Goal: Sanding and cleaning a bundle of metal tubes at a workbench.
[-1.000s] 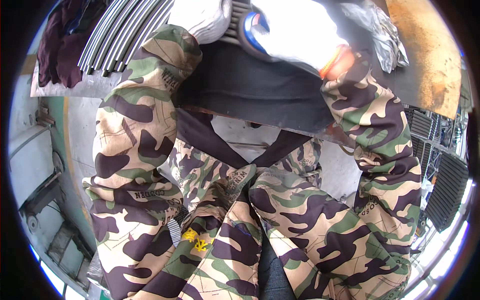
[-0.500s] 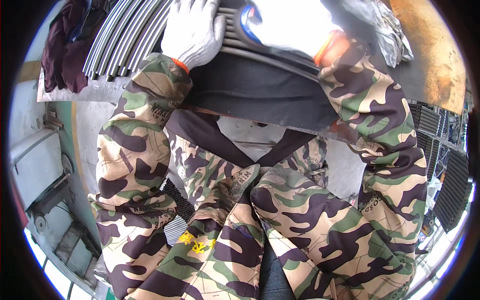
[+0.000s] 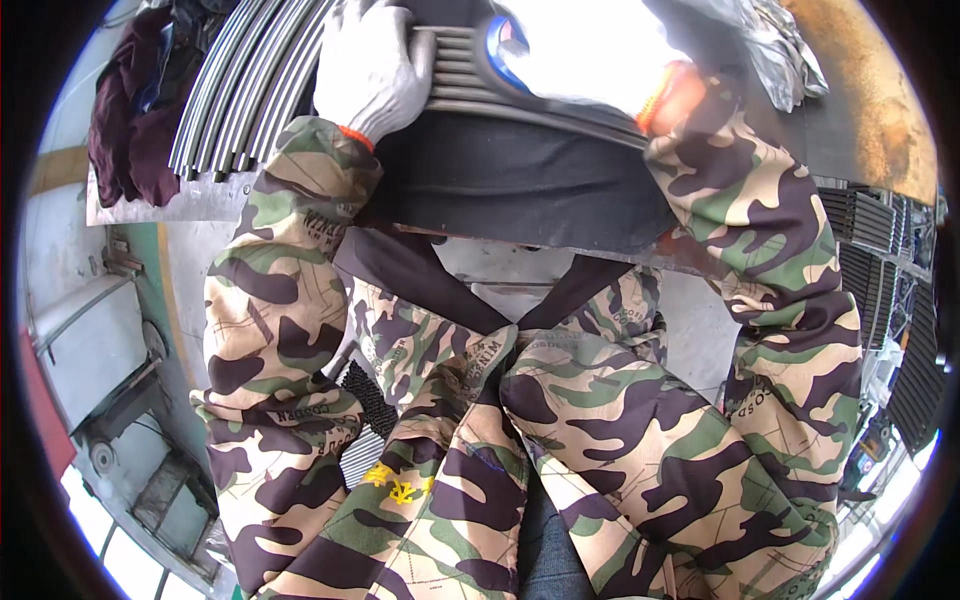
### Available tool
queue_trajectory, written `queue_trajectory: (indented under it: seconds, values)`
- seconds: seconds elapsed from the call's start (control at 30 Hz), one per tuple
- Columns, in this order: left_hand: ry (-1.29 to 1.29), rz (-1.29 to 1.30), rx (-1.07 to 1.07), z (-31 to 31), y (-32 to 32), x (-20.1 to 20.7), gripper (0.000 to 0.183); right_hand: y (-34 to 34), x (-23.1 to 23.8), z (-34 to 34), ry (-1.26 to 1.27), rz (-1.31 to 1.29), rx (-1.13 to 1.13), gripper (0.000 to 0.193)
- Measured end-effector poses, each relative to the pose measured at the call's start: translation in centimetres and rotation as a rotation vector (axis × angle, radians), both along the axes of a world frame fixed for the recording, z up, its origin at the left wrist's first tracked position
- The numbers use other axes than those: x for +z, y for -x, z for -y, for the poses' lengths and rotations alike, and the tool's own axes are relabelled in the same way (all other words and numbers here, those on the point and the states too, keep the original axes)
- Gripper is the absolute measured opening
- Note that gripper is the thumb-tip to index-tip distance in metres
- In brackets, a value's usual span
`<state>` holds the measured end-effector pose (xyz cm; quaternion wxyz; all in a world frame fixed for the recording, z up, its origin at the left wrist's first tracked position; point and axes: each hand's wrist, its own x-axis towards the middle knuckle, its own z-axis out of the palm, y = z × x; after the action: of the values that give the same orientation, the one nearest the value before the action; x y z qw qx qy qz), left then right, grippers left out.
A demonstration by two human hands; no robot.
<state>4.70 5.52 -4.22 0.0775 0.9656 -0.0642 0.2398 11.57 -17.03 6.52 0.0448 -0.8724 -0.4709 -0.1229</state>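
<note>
Dark metal rods (image 3: 458, 68) lie side by side across black cloth (image 3: 510, 175) on the bench. My left hand (image 3: 368, 75), in a white knit glove with an orange cuff, rests over their left part, its fingers bent round them and fingertips hidden. My right hand (image 3: 585, 50), gloved alike, is closed on a round thing with a blue ring and dark rim (image 3: 496, 58), over the rods. Bright glare washes out that glove, and the round thing is too blurred to name its kind.
More bent metal rods (image 3: 245, 95) lie in rows at the left. Dark maroon cloth (image 3: 130, 130) is heaped on the bench's left corner. Crumpled clear plastic (image 3: 775, 50) and a rust-stained sheet (image 3: 870, 100) sit at the right. Racked dark rods (image 3: 870, 255) stand beyond my right arm.
My left fingers, stretched out earlier, now look more bent over the rods. My right hand keeps the round thing in nearly the same place. The whole view has shifted slightly.
</note>
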Motion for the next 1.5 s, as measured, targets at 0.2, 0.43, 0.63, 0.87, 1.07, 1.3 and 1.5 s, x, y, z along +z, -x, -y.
queue_trajectory:
  seconds: [0.2, 0.43, 0.63, 0.87, 1.07, 1.3, 1.5]
  values:
    - [-0.064, 0.013, 0.109, 0.1, -1.8, -0.3, 0.050, 0.6, 0.2, 3.8, -0.010, 0.033, 0.005, 0.020]
    - [-0.274, -0.001, 0.050, -0.8, -0.4, -1.2, 0.043, -0.2, -0.2, 5.1, -0.027, 0.049, -0.018, 0.022]
    - [-0.373, 0.133, -0.010, -1.5, -1.4, -1.0, 0.031, 1.3, 0.7, 4.7, 0.004, -0.122, 0.020, 0.020]
    - [-0.544, -0.024, 0.030, -2.1, -3.1, -1.0, 0.027, 0.0, 0.4, 6.9, -0.014, -0.114, -0.041, 0.021]
    - [-0.506, 0.029, 0.032, -2.5, -2.1, -1.7, 0.027, -0.4, 0.5, 9.3, 0.006, -0.086, -0.089, 0.024]
    - [-0.654, 0.189, -0.050, -3.2, -2.8, -1.3, 0.018, 0.2, 0.5, 12.3, 0.016, -0.067, -0.062, 0.023]
    - [-0.561, 0.077, -0.025, -2.6, -0.4, -1.1, 0.028, -0.1, 0.0, 11.9, -0.022, -0.065, -0.014, 0.022]
